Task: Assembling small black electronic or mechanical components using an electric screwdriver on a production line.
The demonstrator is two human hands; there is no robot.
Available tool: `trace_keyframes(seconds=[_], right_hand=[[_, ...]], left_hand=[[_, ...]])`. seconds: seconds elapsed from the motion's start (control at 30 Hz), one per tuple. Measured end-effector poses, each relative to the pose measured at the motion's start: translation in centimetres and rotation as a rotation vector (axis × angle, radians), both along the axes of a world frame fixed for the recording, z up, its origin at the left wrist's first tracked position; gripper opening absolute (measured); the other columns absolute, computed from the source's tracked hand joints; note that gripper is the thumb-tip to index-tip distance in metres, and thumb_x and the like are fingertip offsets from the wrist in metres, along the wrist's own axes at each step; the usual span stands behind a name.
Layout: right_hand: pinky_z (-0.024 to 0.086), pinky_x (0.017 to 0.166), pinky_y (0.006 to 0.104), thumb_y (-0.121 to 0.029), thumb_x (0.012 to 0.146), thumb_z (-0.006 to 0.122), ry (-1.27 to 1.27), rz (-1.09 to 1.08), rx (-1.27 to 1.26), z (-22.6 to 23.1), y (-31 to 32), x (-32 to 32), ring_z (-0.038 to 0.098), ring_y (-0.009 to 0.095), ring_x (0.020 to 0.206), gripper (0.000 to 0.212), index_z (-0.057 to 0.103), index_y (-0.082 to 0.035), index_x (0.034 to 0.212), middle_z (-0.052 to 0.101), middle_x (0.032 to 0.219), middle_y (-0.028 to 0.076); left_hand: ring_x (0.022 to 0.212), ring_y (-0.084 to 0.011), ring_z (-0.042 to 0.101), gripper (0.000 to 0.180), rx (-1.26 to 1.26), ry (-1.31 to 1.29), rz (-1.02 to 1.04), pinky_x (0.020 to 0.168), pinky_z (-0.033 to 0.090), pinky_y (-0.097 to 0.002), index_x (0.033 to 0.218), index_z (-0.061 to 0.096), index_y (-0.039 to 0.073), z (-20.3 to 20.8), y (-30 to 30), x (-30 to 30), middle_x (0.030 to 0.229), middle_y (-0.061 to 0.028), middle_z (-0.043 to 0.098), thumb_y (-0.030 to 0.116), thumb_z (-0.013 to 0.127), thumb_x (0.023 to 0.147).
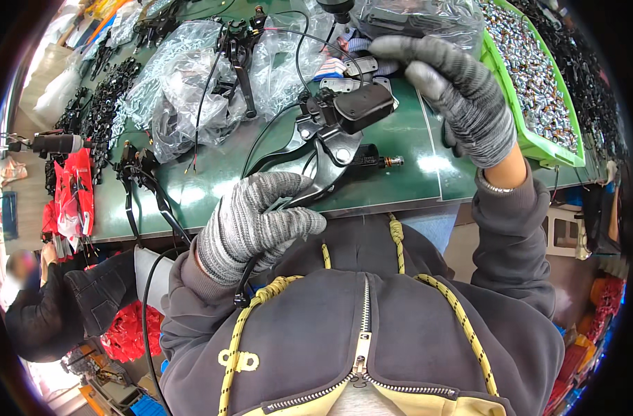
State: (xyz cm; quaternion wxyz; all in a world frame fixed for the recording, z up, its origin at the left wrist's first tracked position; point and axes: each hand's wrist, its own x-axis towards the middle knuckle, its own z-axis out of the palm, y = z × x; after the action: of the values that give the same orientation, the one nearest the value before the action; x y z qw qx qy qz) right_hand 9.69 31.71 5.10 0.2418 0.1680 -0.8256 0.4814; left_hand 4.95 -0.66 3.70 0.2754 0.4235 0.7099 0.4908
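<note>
The left hand (250, 223) clasped the probably stiff lever assembly (333, 149) low, likely soundest; right of it, the right hand (465, 97) hung half-open, seemingly empty.

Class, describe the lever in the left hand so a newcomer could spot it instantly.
Find the green table, then the left hand at its near edge. That hand grips the lever, with a black boxy top. Unlike other levers on the table, this one is held.
</note>
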Motion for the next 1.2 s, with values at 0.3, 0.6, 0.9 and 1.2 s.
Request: trace_keyframes(seconds=[0.3,0.6,0.9,1.2], right_hand=[[0.053,0.085,0.0291,-0.024,0.07,0.093,-0.207,-0.043,0.207,-0.8,1.4,1.8,0.065,0.01,0.092,0.053,0.068,-0.003,0.112,0.073,0.1,0.004],[0.054,0.089,0.0313,-0.028,0.07,0.092,-0.384,-0.322,-0.096,-5.0,3.8,4.7,0.067,0.015,0.097,0.055,0.069,-0.004,0.114,0.074,0.102,0.007],[0.053,0.082,0.0287,-0.029,0.075,0.09,-0.405,-0.246,-0.053,-6.4,3.1,1.3,0.064,0.012,0.087,0.047,0.069,-0.005,0.111,0.072,0.096,0.004],[0.052,0.088,0.0333,-0.039,0.076,0.087,-0.56,-0.3,0.275,-6.9,2.3,0.6,0.068,0.021,0.097,0.056,0.069,-0.003,0.114,0.073,0.101,0.01]], left_hand=[[0.11,-0.0177,0.064,0.042,-0.069,-0.302,0.114,0.09,0.053,-0.0286,0.12,0.068,0.002,2.8,4.2,-0.7,0.121,-0.0114,0.065,-0.006,0.074,0.079],[0.114,-0.0259,0.063,0.029,0.089,0.581,0.305,0.099,0.049,-0.0353,0.12,0.068,0.005,-3.1,2.7,-3.3,0.115,-0.0139,0.065,-0.001,0.059,0.093],[0.114,-0.0188,0.061,0.027,0.211,0.134,0.484,0.099,0.047,-0.0308,0.125,0.064,0.003,-4.3,2.0,-1.7,0.122,-0.0096,0.066,0.009,0.061,0.099],[0.123,-0.0379,0.054,0.049,-0.089,0.631,0.332,0.107,0.04,-0.0481,0.125,0.066,0.009,-5.6,3.1,-0.4,0.126,-0.0165,0.061,0.025,0.078,0.081]])
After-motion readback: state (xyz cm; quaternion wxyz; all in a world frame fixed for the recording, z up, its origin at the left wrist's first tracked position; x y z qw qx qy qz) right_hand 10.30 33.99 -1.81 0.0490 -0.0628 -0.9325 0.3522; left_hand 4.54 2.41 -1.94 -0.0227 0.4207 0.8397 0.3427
